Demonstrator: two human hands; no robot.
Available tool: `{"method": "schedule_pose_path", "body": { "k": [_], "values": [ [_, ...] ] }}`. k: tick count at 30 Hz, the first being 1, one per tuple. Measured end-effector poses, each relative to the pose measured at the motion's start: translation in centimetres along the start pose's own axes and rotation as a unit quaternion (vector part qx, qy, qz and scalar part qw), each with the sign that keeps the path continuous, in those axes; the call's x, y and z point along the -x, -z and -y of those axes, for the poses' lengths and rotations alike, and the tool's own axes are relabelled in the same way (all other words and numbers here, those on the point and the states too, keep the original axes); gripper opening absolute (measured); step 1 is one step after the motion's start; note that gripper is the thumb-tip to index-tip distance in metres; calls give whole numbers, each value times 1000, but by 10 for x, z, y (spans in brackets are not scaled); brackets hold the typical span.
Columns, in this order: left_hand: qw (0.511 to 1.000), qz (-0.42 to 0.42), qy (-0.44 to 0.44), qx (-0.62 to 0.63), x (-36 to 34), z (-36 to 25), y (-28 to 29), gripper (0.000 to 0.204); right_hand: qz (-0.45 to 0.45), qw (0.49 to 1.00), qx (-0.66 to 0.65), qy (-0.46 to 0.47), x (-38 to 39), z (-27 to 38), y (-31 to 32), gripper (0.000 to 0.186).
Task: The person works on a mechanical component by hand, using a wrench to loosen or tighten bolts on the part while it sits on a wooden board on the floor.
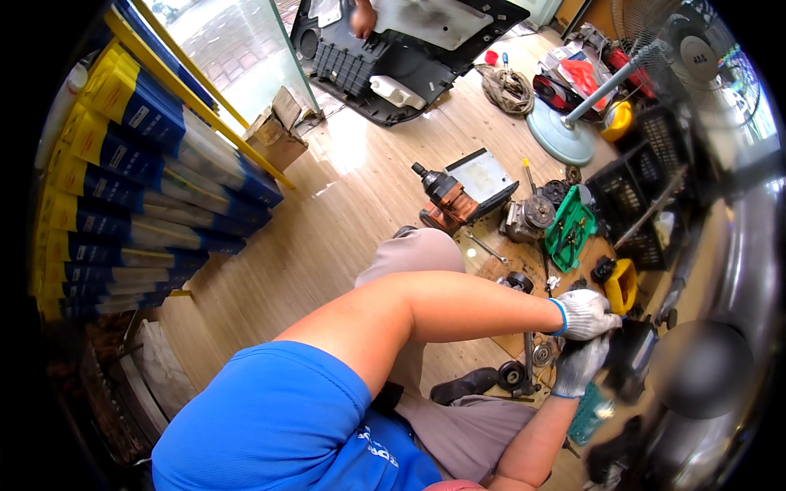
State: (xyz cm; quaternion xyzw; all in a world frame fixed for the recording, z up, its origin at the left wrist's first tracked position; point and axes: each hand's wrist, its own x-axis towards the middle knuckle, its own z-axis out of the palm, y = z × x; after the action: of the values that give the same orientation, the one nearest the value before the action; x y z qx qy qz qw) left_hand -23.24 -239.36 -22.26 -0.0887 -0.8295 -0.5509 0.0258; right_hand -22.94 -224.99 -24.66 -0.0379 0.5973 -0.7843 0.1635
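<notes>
Left hand and right hand are meeting, frame right
Probably steadying each other; their grip cannot be told.

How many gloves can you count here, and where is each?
2: a whitish glove on the person's left hand, and a second glove on the right hand, lower in the picture. More could lie hidden in the clutter.

Gloves: rough, matt knit cloth; floor: wood-look, glossy; tool case: smooth plastic; wrench: shiny metal; carton: matt cardboard; panel: matt plastic.
</notes>
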Motion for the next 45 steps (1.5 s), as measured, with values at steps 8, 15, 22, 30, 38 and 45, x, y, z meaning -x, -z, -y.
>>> {"method": "schedule_pose_path", "body": {
  "k": [8,15,22,30,38,45],
  "values": [
    [992,20,93,77,7,-20,17,45,3,999,-44,-12,1,0,-1,42],
    [985,34,131,106,13,-25,24,53,-18,1000,-18,-2,0,-3,4,41],
    [987,27,122,99,7,-19,16,50,-33,988,141,62,-4,-5,8,38],
    [989,19,114,88,6,-16,13,51,-38,999,-11,1,2,3,-8,37],
    [989,20,117,90,8,-17,16,51,-30,999,-9,-9,0,-1,0,38],
    [988,28,121,90,9,-19,17,51,-16,995,90,34,-1,-5,11,39]
  ]
}}
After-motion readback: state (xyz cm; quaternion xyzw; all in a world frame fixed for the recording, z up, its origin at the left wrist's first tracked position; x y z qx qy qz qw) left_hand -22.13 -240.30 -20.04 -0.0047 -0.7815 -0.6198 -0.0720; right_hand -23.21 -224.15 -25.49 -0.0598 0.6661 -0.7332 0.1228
